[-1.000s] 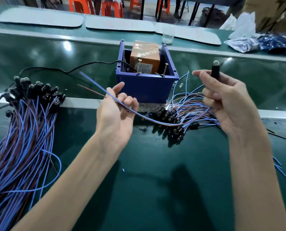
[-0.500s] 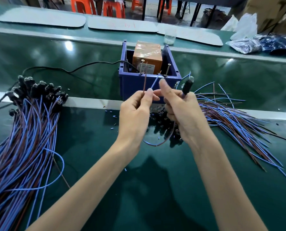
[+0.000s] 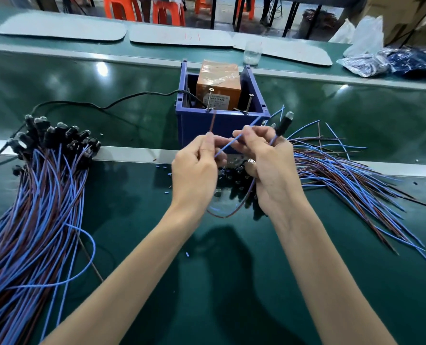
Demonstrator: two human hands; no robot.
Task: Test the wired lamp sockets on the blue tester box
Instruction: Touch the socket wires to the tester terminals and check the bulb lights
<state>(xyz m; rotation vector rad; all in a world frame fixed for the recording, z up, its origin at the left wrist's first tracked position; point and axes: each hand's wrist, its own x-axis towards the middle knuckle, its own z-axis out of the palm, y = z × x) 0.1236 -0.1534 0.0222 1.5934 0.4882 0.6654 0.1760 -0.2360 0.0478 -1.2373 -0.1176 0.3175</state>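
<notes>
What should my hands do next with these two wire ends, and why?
Probably nudge the brown wire up onto the left pin and the blue wire onto the right pin: both tips seem just short of them, and the lamp socket in the right hand looks unlit.

Green bench (image 3: 232, 307) bears blue tester box (image 3: 197, 130) between left bundle (image 3: 33, 207) and right bundle (image 3: 356, 180).

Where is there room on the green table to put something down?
Bare table lies between the left wire bundle and the left forearm, and nearer, between it and the right forearm. Right of the blue box is bare too. Crowded: the right wire pile and the sockets before the box.
</notes>
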